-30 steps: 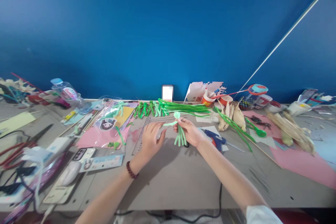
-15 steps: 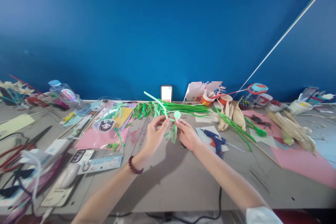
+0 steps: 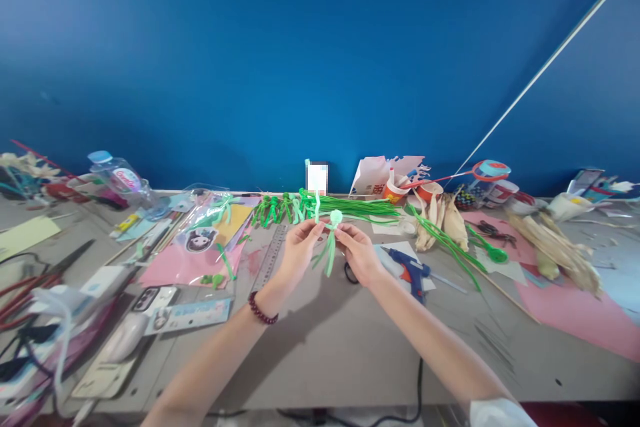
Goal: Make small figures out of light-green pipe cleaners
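Left hand [image 3: 299,250] and right hand [image 3: 362,255] pinch the pale green fuzzy figure [image 3: 331,248] just below the frame's centre. Likely feather-light, soft and bendable, it should grip best at its neck.

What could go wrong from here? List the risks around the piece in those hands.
The pale green fuzzy piece is held only at the fingertips, so it could slip or twist if either the left hand or the right hand loosens its grip.

Its loose hanging strands might tangle together.

The blue plastic glue gun lies close beside the right wrist, which could knock it; whether it is hot, I can't tell.
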Demonstrator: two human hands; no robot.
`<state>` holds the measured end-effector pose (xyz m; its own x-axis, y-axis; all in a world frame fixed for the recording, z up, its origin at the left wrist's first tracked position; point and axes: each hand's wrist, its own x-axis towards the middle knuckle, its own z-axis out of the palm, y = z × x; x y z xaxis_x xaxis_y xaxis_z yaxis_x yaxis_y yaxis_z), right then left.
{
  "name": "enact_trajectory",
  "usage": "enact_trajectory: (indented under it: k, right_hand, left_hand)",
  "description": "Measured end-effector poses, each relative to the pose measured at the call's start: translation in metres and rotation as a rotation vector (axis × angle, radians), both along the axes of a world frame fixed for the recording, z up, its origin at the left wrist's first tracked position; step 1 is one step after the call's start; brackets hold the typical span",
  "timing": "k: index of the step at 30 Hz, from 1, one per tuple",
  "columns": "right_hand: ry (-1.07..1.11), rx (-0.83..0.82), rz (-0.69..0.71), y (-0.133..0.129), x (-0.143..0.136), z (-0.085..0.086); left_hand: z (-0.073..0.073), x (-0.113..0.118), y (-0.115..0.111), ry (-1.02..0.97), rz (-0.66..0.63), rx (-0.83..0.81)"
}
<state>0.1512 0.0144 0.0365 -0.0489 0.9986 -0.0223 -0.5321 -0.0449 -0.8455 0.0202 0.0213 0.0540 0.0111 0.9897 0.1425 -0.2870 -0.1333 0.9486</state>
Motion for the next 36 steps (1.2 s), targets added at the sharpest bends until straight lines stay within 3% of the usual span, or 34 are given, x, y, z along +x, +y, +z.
enact_trajectory:
  k: [14, 27, 30, 33, 36]
  right_hand:
    - [-0.212, 0.005, -0.057, 0.005, 0.003, -0.006]
    - [-0.378, 0.118, -0.021, 0.004, 0.004, -0.003]
    - [-0.593, 0.226, -0.044, 0.012, 0.019, 0.001]
    - [-1.099, 0.304, -0.064, 0.018, 0.038, 0.004]
    - [-1.634, 0.185, 0.145, 0.019, 0.048, 0.001]
  left_hand:
    - [-0.006, 0.002, -0.002, 0.021, -0.075, -0.032]
    - [-0.007, 0.0, -0.003, 0.12, -0.014, 0.059]
    - [-0.004, -0.006, 0.003, 0.161, -0.004, 0.07]
    - [0.003, -0.011, 0.006, 0.152, -0.049, 0.082]
    - [0.007, -0.013, 0.006, 0.134, -0.117, 0.071]
